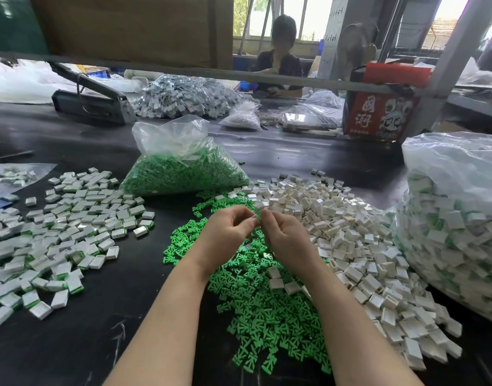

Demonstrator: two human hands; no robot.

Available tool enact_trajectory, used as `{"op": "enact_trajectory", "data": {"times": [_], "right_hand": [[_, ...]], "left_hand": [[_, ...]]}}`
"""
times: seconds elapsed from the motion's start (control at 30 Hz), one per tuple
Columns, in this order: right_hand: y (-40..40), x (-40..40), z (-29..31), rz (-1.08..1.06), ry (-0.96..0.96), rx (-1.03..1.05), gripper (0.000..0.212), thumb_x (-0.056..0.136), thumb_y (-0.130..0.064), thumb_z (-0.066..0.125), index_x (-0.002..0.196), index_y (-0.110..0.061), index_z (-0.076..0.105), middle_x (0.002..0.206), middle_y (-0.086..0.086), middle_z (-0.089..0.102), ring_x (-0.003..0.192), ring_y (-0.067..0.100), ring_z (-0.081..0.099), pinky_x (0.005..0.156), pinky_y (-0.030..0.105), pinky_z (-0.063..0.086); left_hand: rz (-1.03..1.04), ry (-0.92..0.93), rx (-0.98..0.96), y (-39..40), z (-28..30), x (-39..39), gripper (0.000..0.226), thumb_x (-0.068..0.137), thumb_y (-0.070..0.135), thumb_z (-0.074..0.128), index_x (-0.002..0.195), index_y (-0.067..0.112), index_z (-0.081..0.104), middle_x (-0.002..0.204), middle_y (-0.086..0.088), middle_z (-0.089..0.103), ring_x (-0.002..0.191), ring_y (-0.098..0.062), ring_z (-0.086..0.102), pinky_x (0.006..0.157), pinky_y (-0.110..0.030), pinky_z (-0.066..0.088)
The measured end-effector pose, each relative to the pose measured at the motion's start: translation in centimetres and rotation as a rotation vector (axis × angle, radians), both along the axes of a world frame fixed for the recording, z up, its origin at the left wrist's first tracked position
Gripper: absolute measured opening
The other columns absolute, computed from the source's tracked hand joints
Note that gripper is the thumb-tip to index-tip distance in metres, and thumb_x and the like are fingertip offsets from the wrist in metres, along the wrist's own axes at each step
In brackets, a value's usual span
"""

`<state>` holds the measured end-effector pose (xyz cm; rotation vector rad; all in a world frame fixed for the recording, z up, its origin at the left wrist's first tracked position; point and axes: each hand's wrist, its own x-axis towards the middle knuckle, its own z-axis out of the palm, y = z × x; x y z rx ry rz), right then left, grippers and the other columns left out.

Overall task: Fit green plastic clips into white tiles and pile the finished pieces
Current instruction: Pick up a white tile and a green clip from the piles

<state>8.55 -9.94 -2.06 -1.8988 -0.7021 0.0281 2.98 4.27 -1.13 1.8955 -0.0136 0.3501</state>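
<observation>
Both hands, left hand [229,228] and right hand [285,236], are curled together fingertip to fingertip over the green clips [262,310]; what's pinched can't be made out.

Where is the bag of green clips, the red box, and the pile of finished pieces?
bag of green clips [183,174]: head view, green-filled lower part.
red box [378,112]: head view, printed front face.
pile of finished pieces [61,235]: head view, middle of the heap.

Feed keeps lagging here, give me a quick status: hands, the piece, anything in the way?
Left hand and right hand pinching together, fingers curled; piece between them hidden. Loose green clips beneath. Finished pieces piled left. Nothing blocking.
</observation>
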Motion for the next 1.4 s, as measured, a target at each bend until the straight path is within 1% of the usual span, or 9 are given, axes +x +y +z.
{"op": "enact_trajectory", "data": {"times": [0.13,0.3,0.53,0.67,0.8,0.93,1.1,1.2,1.4], "right_hand": [[0.0,0.1,0.0,0.057,0.115,0.156,0.047,0.103,-0.023,0.044,0.057,-0.024,0.047,0.048,-0.010,0.039,0.045,0.008,0.032,0.048,0.029,0.025],[-0.2,0.0,0.0,0.087,0.179,0.176,0.045,0.104,-0.019,0.042,0.059,-0.018,0.045,0.049,-0.006,0.040,0.045,0.011,0.032,0.046,0.028,0.027],[-0.3,0.0,0.2,0.071,0.214,0.130,0.037,0.103,-0.016,0.042,0.066,-0.015,0.047,0.052,-0.009,0.042,0.044,0.004,0.035,0.044,0.019,0.030],[-0.2,-0.1,0.4,0.047,0.162,0.072,0.038,0.103,-0.017,0.042,0.065,-0.016,0.047,0.053,-0.006,0.043,0.045,0.006,0.035,0.047,0.025,0.031],[0.2,-0.3,0.4,0.007,0.053,-0.042,0.041,0.104,-0.020,0.040,0.063,-0.016,0.046,0.057,0.000,0.044,0.051,0.013,0.037,0.055,0.035,0.032],[0.5,-0.5,0.3,-0.028,-0.018,-0.102,0.047,0.105,-0.027,0.034,0.060,-0.015,0.043,0.056,0.001,0.044,0.054,0.019,0.038,0.056,0.046,0.036],[0.7,-0.5,-0.2,-0.068,-0.087,-0.259,0.049,0.105,-0.033,0.029,0.058,-0.026,0.041,0.059,-0.009,0.045,0.057,0.014,0.042,0.059,0.032,0.031],[0.8,-0.5,-0.5,-0.096,-0.097,-0.299,0.052,0.105,-0.038,0.025,0.057,-0.025,0.041,0.061,-0.008,0.048,0.062,0.018,0.047,0.059,0.032,0.031],[1.0,-0.4,-0.9,-0.165,-0.115,-0.304,0.053,0.105,-0.034,0.026,0.056,-0.024,0.042,0.066,-0.001,0.053,0.068,0.024,0.052,0.061,0.033,0.032]], "left_hand": [[-0.056,0.080,-0.076,-0.1,-0.4,0.0,0.025,0.101,0.019,0.052,0.079,0.017,0.063,0.058,0.014,0.052,0.055,-0.004,0.045,0.057,-0.020,0.038],[-0.122,0.149,-0.256,-0.6,-0.7,-0.1,0.030,0.097,0.035,0.048,0.079,0.035,0.072,0.074,0.016,0.066,0.077,-0.004,0.060,0.077,-0.023,0.051],[-0.170,0.119,-0.270,-0.4,-1.1,-0.1,0.031,0.104,0.031,0.043,0.082,0.012,0.055,0.056,0.015,0.044,0.051,-0.002,0.038,0.050,-0.013,0.034],[-0.165,0.176,-0.307,-0.8,-1.0,-0.2,0.028,0.106,0.024,0.039,0.083,0.015,0.053,0.062,0.013,0.048,0.057,-0.001,0.043,0.055,-0.011,0.039],[-0.122,0.168,-0.185,-0.8,-1.1,-0.2,0.027,0.106,0.021,0.037,0.098,0.004,0.055,0.073,0.000,0.046,0.066,-0.011,0.042,0.061,-0.020,0.037],[-0.088,0.175,-0.099,-0.5,-1.2,-0.1,0.031,0.106,0.027,0.037,0.095,0.006,0.058,0.082,-0.007,0.046,0.073,-0.016,0.041,0.066,-0.027,0.036],[-0.087,0.184,-0.026,-1.0,-1.4,0.3,0.045,0.092,0.042,0.038,0.100,0.005,0.063,0.091,-0.011,0.064,0.084,-0.024,0.056,0.084,-0.046,0.048],[-0.082,0.189,0.014,-1.4,-1.7,0.6,0.036,0.102,0.033,0.037,0.104,0.011,0.064,0.105,-0.011,0.070,0.103,-0.025,0.065,0.097,-0.048,0.049],[-0.037,0.189,0.089,-1.9,-2.1,1.2,0.034,0.107,0.024,0.035,0.104,0.005,0.064,0.103,-0.014,0.069,0.101,-0.028,0.064,0.095,-0.049,0.048]]}}
